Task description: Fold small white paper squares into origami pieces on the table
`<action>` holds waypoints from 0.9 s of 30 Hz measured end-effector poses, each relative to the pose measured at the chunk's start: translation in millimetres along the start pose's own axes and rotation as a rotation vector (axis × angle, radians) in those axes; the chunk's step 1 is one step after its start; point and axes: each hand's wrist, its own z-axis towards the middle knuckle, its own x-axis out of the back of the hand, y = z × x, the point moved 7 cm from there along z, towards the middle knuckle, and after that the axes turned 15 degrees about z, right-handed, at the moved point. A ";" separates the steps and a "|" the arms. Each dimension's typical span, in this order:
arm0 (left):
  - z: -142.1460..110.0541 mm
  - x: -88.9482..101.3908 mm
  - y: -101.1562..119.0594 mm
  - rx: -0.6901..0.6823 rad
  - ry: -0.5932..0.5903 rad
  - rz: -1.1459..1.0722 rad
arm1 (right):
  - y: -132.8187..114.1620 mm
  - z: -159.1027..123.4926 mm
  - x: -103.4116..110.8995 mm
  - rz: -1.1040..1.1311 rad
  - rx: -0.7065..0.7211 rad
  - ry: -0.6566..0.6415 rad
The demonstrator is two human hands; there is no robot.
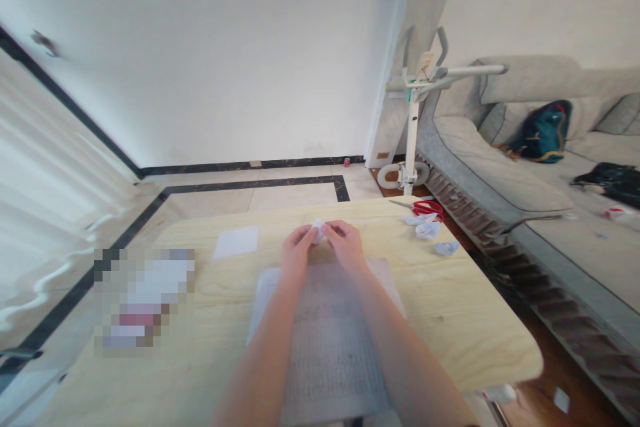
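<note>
Between my fingertips is a small folded piece of white paper [319, 231], held above the far part of the table. My left hand [297, 245] pinches it from the left. From the other side my right hand [345, 240] grips it, thumb and fingers closed. Under my forearms lies a large printed sheet [330, 340] with faint lines of text. A flat square of white paper [236, 242] rests to the left of my hands. Over on the right are crumpled or folded papers [427, 229] and another folded paper piece [447, 248].
Red-handled scissors [427, 209] lie at the table's far right edge. A blurred-out item [150, 293] sits on the left of the wooden table [465, 327]. Beyond stand a white exercise frame [411, 127] and a grey sofa [500, 167] with a backpack [545, 132].
</note>
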 end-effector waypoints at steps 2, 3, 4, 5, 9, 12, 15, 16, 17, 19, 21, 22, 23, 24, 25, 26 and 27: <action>-0.2 0.9 1.8 -0.027 0.006 0.036 | -1.0 -0.5 -1.0 -0.007 0.003 -0.013; 0.0 1.3 2.2 -0.036 0.008 0.052 | -1.6 -1.0 -2.0 -0.007 0.003 -0.023; 0.2 1.7 2.3 -0.045 0.010 0.066 | -2.2 -1.5 -3.0 -0.003 0.003 -0.030; 0.4 2.3 2.2 -0.051 0.015 0.080 | -2.5 -2.0 -3.7 0.001 0.003 -0.034; 0.6 4.6 1.5 -0.053 0.043 0.110 | -2.3 -2.9 -4.4 -0.005 -0.007 -0.031; -1.0 4.4 3.9 -0.056 0.044 0.102 | -1.5 -2.6 -4.8 -0.003 -0.016 -0.041; -2.5 5.1 5.6 -0.044 0.057 0.082 | -1.0 -2.5 -5.7 0.008 -0.018 -0.061; -2.6 5.4 5.8 -0.039 0.063 0.079 | -1.0 -2.4 -5.8 0.005 -0.014 -0.066; -2.4 5.7 5.9 -0.038 0.067 0.080 | -0.8 -2.2 -6.0 -0.001 -0.011 -0.073; -1.5 6.3 4.9 -0.030 0.077 0.081 | 0.2 -1.8 -6.5 -0.008 -0.011 -0.088; -0.5 7.0 2.2 -0.004 0.090 0.066 | 1.9 -1.2 -7.6 -0.007 -0.018 -0.108; -0.2 7.3 1.1 0.007 0.096 0.060 | 2.8 -0.9 -8.1 -0.003 -0.021 -0.115; -0.1 7.4 0.8 0.008 0.099 0.058 | 3.6 -0.7 -8.4 0.000 -0.022 -0.118; -0.2 7.3 1.2 0.000 0.100 0.062 | 4.3 -0.5 -8.4 0.004 -0.022 -0.115; -0.4 7.1 2.1 -0.014 0.098 0.070 | 5.0 -0.5 -8.4 0.007 -0.023 -0.110; -0.7 6.7 2.9 -0.027 0.094 0.077 | 5.7 -0.7 -8.4 0.010 -0.025 -0.104; -0.9 6.4 3.4 -0.036 0.089 0.080 | 6.5 -1.0 -8.4 0.014 -0.030 -0.098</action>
